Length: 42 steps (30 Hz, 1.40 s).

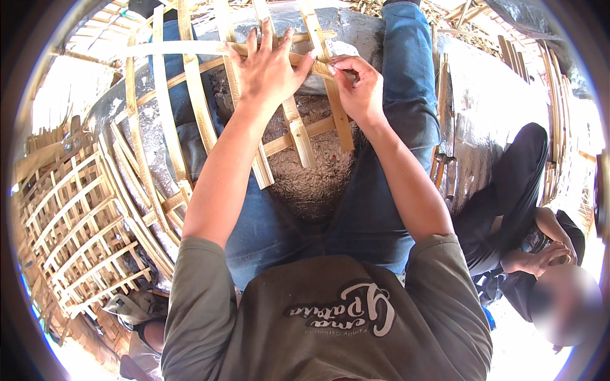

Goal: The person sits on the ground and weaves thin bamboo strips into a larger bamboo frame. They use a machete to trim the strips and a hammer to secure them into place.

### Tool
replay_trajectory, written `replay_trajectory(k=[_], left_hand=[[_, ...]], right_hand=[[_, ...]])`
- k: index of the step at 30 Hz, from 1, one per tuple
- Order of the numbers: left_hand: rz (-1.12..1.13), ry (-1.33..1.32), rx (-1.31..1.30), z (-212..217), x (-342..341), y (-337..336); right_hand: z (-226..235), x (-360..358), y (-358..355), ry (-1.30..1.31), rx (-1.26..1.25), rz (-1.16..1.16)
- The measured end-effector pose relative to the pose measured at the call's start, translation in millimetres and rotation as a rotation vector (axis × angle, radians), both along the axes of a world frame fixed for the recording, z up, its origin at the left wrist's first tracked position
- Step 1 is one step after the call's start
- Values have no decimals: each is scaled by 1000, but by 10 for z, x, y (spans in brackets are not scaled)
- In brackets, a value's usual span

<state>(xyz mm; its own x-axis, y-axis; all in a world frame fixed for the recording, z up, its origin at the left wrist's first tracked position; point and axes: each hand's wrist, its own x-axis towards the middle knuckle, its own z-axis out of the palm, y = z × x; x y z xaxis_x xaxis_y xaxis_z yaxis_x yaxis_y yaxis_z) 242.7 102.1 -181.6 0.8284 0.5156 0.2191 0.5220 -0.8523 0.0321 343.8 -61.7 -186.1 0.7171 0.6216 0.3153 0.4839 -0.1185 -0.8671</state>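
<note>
A loose lattice of pale bamboo strips (199, 108) lies across my legs, its long strips crossed by a few thinner ones. My left hand (267, 73) rests on it with fingers spread, pressing over the crossing strips. Close to its thumb, my right hand (359, 86) pinches the end of a thin cross strip (321, 70) with thumb and forefinger, where it meets the rightmost long strip (338, 117). The cut lower ends of several long strips hang between my knees.
Stacked bamboo lattice panels (76, 222) stand at the left. Silvery sheeting (311, 184) covers the ground between my legs. Tools with wooden handles (443, 168) lie right of my leg. Another person sits at the right, hands (540, 259) together; bamboo lengths (553, 120) lie beyond.
</note>
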Motion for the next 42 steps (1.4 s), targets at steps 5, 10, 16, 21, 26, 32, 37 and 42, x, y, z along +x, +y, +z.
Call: replay_trajectory(k=[5,10,16,21,26,32,37,42], left_hand=[[-119,-123,55,174,42,-57],[-441,-434,-192,106,102,35],[-518,-554,-607,117,149,41],[-555,-461,-689,183,160,50],[-550,-450,-706,170,144,53],[-555,-399,-691,201,144,37],[-542,-390,-706,127,156,82],[-499,-331,-663,119,153,59]], right_hand=[[-51,18,1,-102,58,-18],[-70,17,19,-110,87,-7],[-17,6,-8,-75,88,-15],[-15,19,-23,-104,94,-11],[11,10,-22,-96,65,-23],[-6,14,-17,-125,62,-25],[-3,22,-23,-176,51,-24],[-14,48,-33,-235,58,-26]])
